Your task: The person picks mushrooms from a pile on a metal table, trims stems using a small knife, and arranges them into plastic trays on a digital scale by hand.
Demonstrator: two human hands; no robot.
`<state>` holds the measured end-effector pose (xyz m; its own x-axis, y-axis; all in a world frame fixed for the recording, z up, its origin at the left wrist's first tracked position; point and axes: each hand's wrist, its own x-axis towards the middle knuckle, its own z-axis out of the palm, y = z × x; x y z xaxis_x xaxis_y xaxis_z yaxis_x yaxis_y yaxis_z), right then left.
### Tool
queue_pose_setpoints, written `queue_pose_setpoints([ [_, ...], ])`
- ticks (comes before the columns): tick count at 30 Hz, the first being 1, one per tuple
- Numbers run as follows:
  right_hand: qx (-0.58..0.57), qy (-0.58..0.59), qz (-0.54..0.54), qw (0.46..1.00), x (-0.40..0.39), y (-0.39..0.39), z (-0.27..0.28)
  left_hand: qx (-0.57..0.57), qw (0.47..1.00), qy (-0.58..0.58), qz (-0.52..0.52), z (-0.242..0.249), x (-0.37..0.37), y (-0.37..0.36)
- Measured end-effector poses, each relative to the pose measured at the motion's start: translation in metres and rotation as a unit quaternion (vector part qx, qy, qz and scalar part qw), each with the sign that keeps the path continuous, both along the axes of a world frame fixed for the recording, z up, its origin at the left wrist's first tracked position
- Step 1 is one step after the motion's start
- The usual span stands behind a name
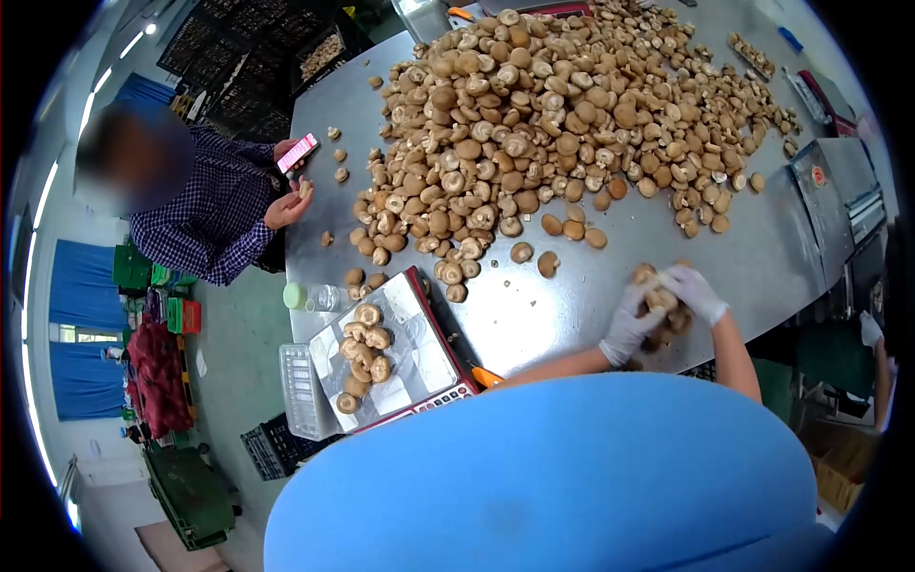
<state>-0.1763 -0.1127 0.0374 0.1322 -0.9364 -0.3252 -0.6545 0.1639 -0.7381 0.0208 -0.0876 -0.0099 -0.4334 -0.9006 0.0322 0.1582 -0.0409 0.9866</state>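
Note:
Both my hands wear pale gloves and meet around a small cluster of brown mushrooms (669, 319) near the table's front edge, right of centre. My left hand (629, 326) curls against the cluster's left side. On its upper right side, my right hand (696, 294) is wrapped over the mushrooms. A large heap of mushrooms (534, 114) covers the back of the metal table. Left of my hands, a scale (419, 345) carries several mushrooms (364, 353) on its patterned top.
A person (210, 195) at the left table edge holds a phone (297, 153) and a mushroom. Beside the scale are a clear tray (303, 386), a jar (324, 298) and an orange-handled tool (486, 377). A metal box (834, 200) stands at the right.

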Motion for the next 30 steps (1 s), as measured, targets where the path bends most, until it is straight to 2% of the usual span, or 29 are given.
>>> queue_pose_setpoints([
  [4, -0.012, 0.017, -0.081, 0.997, -0.049, 0.092, 0.007, 0.002, 0.979, 0.137, -0.15, 0.014, -0.045, 0.041],
  [6, 0.0, -0.004, -0.111, 0.994, -0.063, 0.13, 0.021, 0.003, 0.971, 0.032, -0.236, -0.019, -0.068, 0.081],
  [7, 0.004, -0.014, -0.123, 0.992, -0.066, 0.147, 0.033, 0.007, 0.95, 0.053, -0.308, -0.014, -0.069, 0.088],
  [8, -0.065, 0.061, -0.079, 0.993, -0.091, 0.169, 0.01, 0.012, 0.923, 0.071, -0.379, -0.007, -0.069, 0.094],
  [9, 0.011, -0.065, -0.217, 0.974, -0.088, 0.184, 0.025, 0.018, 0.89, 0.086, -0.447, 0.0, -0.069, 0.1],
  [10, 0.005, -0.07, -0.208, 0.976, -0.099, 0.2, 0.031, -0.041, 0.889, 0.07, -0.451, 0.001, -0.062, 0.092],
  [11, 0.022, 0.006, -0.198, 0.98, -0.114, 0.215, 0.031, -0.099, 0.886, 0.056, -0.45, 0.001, -0.055, 0.084],
  [12, 0.036, 0.083, -0.191, 0.977, -0.122, 0.223, 0.03, -0.247, 0.891, -0.001, -0.381, -0.004, -0.045, 0.066],
  [14, 0.051, 0.184, -0.299, 0.935, -0.124, 0.226, 0.037, -0.253, 0.935, -0.064, -0.239, 0.016, -0.017, 0.031],
  [15, 0.047, 0.184, -0.297, 0.936, -0.138, 0.214, 0.024, -0.116, 0.976, -0.068, -0.173, 0.043, 0.01, 0.007],
  [16, -0.009, 0.118, -0.291, 0.949, -0.17, 0.201, -0.012, -0.099, 0.987, -0.117, -0.043, 0.051, 0.032, -0.02],
  [17, -0.09, 0.142, -0.248, 0.954, -0.16, 0.18, -0.004, -0.133, 0.977, -0.152, 0.075, 0.052, 0.057, -0.044],
  [18, -0.171, 0.172, -0.205, 0.948, -0.149, 0.158, 0.004, -0.195, 0.938, -0.192, 0.211, 0.054, 0.087, -0.069],
  [19, -0.128, 0.16, -0.226, 0.952, -0.1, 0.11, 0.051, -0.245, 0.879, -0.236, 0.335, 0.055, 0.118, -0.092],
  [21, -0.175, 0.098, -0.175, 0.964, -0.038, 0.028, 0.075, -0.268, 0.753, -0.292, 0.526, 0.051, 0.164, -0.125],
  [22, -0.215, 0.077, -0.112, 0.967, 0.003, -0.011, 0.094, -0.193, 0.768, -0.165, 0.588, 0.052, 0.18, -0.14],
  [24, -0.211, 0.027, 0.031, 0.977, 0.071, -0.085, 0.113, -0.099, 0.792, -0.037, 0.601, 0.073, 0.198, -0.142],
  [25, -0.184, 0.005, 0.101, 0.978, 0.107, -0.114, 0.122, -0.069, 0.787, -0.105, 0.604, 0.038, 0.218, -0.156],
  [26, -0.202, 0.066, 0.175, 0.961, 0.137, -0.142, 0.115, -0.039, 0.778, -0.172, 0.603, 0.002, 0.239, -0.17],
  [28, -0.103, 0.063, 0.255, 0.959, 0.2, -0.185, 0.101, 0.02, 0.732, -0.448, 0.513, 0.003, 0.248, -0.179],
  [29, -0.148, 0.074, 0.257, 0.952, 0.229, -0.2, 0.075, 0.053, 0.744, -0.472, 0.469, 0.029, 0.241, -0.176],
  [30, -0.191, 0.084, 0.256, 0.944, 0.249, -0.211, 0.054, -0.002, 0.728, -0.491, 0.479, 0.026, 0.236, -0.18],
])
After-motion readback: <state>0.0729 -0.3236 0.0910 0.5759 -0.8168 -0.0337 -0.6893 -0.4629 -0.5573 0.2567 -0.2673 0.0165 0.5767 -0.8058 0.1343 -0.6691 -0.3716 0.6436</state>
